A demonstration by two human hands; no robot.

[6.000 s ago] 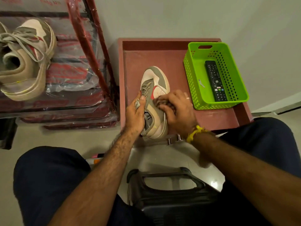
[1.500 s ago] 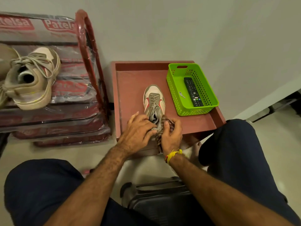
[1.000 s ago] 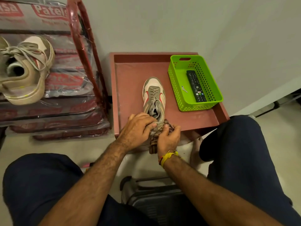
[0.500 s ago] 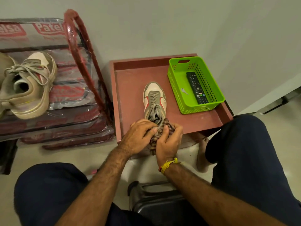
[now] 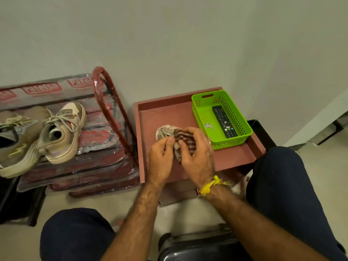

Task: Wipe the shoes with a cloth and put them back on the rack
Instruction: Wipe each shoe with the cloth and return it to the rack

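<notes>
Both hands are busy on the beige-and-grey lace-up sneaker (image 5: pixel 163 130), which sits on the reddish-brown tray-top bench (image 5: pixel 150 117). Left hand (image 5: pixel 160 161) fingers curl on its side to steady it; right hand (image 5: pixel 197 153) fingers clamp the brown striped cloth (image 5: pixel 183 137) over the top. Best bet: keep that brace firm, use short strokes into the lace seams, then back to the red plastic-wrapped shoe rack (image 5: pixel 111 110).

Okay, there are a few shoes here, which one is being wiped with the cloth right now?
The shoe on the red tray, beside the green basket. Both hands cover it, the right hand holding the striped cloth. The other shoes sit untouched on the rack.
</notes>
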